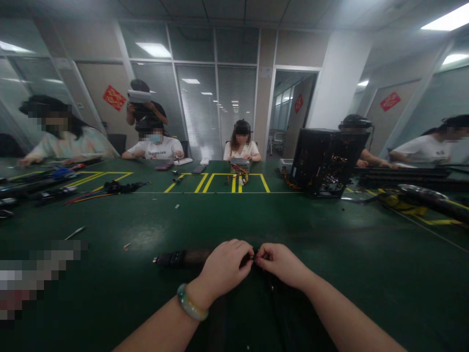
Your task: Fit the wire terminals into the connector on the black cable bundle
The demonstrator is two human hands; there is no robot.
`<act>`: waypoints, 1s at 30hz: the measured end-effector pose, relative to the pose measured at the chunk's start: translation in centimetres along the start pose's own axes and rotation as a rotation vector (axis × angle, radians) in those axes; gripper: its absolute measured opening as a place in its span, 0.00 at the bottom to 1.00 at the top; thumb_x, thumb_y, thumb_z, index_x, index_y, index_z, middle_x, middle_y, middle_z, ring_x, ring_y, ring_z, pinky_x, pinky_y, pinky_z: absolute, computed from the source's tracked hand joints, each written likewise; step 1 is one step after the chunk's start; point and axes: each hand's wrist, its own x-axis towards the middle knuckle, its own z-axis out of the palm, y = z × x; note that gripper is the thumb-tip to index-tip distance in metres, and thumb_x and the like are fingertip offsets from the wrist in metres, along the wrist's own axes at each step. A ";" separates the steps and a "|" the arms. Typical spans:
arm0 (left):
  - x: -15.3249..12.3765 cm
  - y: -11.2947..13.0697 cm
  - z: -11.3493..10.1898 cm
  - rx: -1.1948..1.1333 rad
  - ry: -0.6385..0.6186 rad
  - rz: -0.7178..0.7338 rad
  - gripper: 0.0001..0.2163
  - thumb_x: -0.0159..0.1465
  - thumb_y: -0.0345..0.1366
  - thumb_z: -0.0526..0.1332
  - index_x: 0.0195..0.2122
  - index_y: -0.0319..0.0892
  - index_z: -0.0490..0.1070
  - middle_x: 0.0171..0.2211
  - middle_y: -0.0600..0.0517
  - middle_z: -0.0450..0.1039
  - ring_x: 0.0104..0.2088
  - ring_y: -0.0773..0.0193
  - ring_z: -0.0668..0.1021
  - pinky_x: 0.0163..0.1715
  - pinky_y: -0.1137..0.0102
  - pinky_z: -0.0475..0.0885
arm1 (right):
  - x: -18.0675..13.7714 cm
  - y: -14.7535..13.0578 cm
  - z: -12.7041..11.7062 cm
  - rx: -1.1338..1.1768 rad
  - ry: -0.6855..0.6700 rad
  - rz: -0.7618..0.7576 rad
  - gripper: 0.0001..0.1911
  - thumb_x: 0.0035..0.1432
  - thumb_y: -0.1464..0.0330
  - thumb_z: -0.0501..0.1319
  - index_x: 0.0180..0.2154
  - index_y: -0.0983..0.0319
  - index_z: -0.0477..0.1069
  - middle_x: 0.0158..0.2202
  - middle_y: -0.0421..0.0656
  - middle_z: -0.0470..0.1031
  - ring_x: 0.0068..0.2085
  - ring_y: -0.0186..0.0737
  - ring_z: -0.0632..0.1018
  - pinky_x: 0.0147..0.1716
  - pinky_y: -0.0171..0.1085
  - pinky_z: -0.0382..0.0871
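Observation:
Near the middle of the green table, my left hand (227,268) and my right hand (282,264) meet almost tip to tip. Both are closed in a pinch around something small and dark with a shiny bit, too small to name. A long dark cylindrical piece (198,257) with a metal tip at its left end lies partly behind my left hand. I cannot tell whether that hand touches it. Below my right hand, a thin dark strip or cable (273,289) runs toward me. A green-and-yellow bangle (191,303) circles my left wrist.
A black computer case (318,164) stands at the far right. Cable bundles (117,187) lie at the left, with more dark parts (421,200) at the right. Several people sit around the table; one (242,144) faces me behind a grey power supply (240,164).

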 end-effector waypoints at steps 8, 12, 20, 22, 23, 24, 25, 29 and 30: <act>0.1 0.1 -0.1 0.019 -0.023 0.023 0.05 0.62 0.30 0.59 0.39 0.45 0.69 0.39 0.53 0.73 0.41 0.60 0.73 0.43 0.66 0.66 | -0.2 -0.2 -0.1 -0.016 0.002 0.002 0.06 0.59 0.66 0.61 0.35 0.62 0.74 0.29 0.38 0.76 0.30 0.34 0.75 0.26 0.29 0.62; 0.1 0.2 -0.4 0.023 -0.029 0.019 0.05 0.63 0.30 0.59 0.40 0.45 0.70 0.39 0.53 0.73 0.42 0.60 0.73 0.43 0.66 0.67 | -0.3 -0.4 -0.2 -0.017 0.001 -0.001 0.05 0.59 0.67 0.61 0.34 0.62 0.74 0.29 0.38 0.76 0.30 0.34 0.75 0.26 0.29 0.62; 0.1 -0.2 0.2 0.037 -0.019 0.010 0.04 0.64 0.33 0.60 0.40 0.44 0.69 0.40 0.53 0.72 0.42 0.60 0.73 0.44 0.65 0.67 | -0.3 -0.5 -0.2 -0.012 -0.028 0.038 0.06 0.60 0.66 0.60 0.36 0.61 0.74 0.30 0.39 0.76 0.30 0.34 0.74 0.27 0.29 0.61; 0.1 -0.3 0.2 0.035 -0.016 0.027 0.04 0.65 0.31 0.59 0.40 0.44 0.70 0.40 0.52 0.73 0.42 0.60 0.73 0.43 0.65 0.67 | -0.3 -0.4 -0.2 -0.009 -0.026 0.043 0.06 0.60 0.66 0.60 0.35 0.61 0.74 0.29 0.38 0.75 0.29 0.34 0.74 0.26 0.29 0.61; 0.1 -0.2 0.2 0.031 -0.018 0.034 0.04 0.64 0.31 0.59 0.40 0.44 0.70 0.40 0.52 0.73 0.42 0.60 0.73 0.43 0.65 0.67 | -0.3 -0.4 -0.2 -0.007 -0.026 0.042 0.06 0.60 0.66 0.60 0.35 0.61 0.74 0.29 0.38 0.75 0.29 0.34 0.74 0.26 0.29 0.61; 0.1 -0.2 0.1 0.028 -0.021 0.038 0.05 0.64 0.30 0.59 0.40 0.45 0.70 0.41 0.53 0.73 0.42 0.60 0.73 0.43 0.65 0.67 | -0.3 -0.3 -0.2 -0.005 -0.027 0.039 0.06 0.60 0.66 0.60 0.35 0.61 0.74 0.28 0.38 0.75 0.29 0.34 0.73 0.26 0.29 0.61; 0.1 -0.1 0.0 0.026 -0.024 0.041 0.05 0.64 0.30 0.59 0.40 0.45 0.70 0.41 0.53 0.73 0.42 0.60 0.73 0.43 0.65 0.67 | -0.2 -0.3 -0.2 -0.004 -0.030 0.035 0.06 0.60 0.66 0.60 0.35 0.61 0.74 0.28 0.38 0.75 0.29 0.34 0.73 0.26 0.29 0.61; 0.1 0.0 -0.1 0.031 -0.022 0.023 0.05 0.64 0.30 0.59 0.40 0.45 0.70 0.41 0.53 0.73 0.42 0.61 0.74 0.43 0.66 0.67 | -0.2 -0.5 -0.3 -0.007 -0.030 0.018 0.06 0.60 0.67 0.60 0.35 0.61 0.74 0.28 0.38 0.75 0.29 0.34 0.74 0.27 0.30 0.62; 0.1 -0.1 0.0 0.028 -0.017 0.012 0.05 0.64 0.31 0.60 0.40 0.45 0.70 0.41 0.53 0.73 0.42 0.61 0.74 0.44 0.66 0.67 | -0.2 -0.5 -0.3 -0.001 -0.027 0.018 0.06 0.60 0.67 0.60 0.35 0.61 0.74 0.28 0.38 0.75 0.29 0.34 0.74 0.27 0.30 0.62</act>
